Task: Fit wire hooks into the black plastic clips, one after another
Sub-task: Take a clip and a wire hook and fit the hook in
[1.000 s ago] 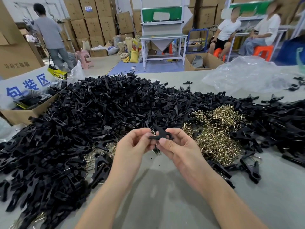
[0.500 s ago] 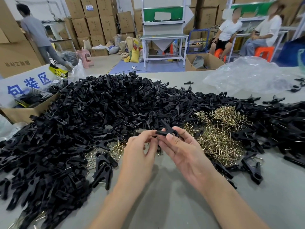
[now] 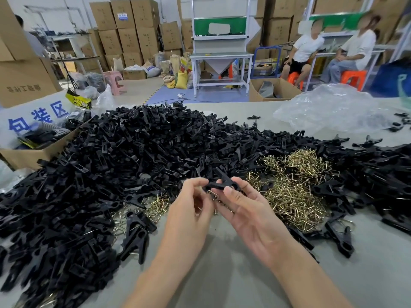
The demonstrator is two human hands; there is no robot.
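The black clip is held above the table, clamped at its left end by the left grip and at its middle by the right grip, a wire hook directly beneath it.

Factory packing floor, warehouse-like. Stacked brown cardboard cartons line the back wall. White metal workbench with green panel mid-floor. Grey tabletop carries a bulk heap of black plastic clips and a pile of brass-coloured wire hooks. Blue-lettered white sign at left. Workers seated on orange plastic stools.
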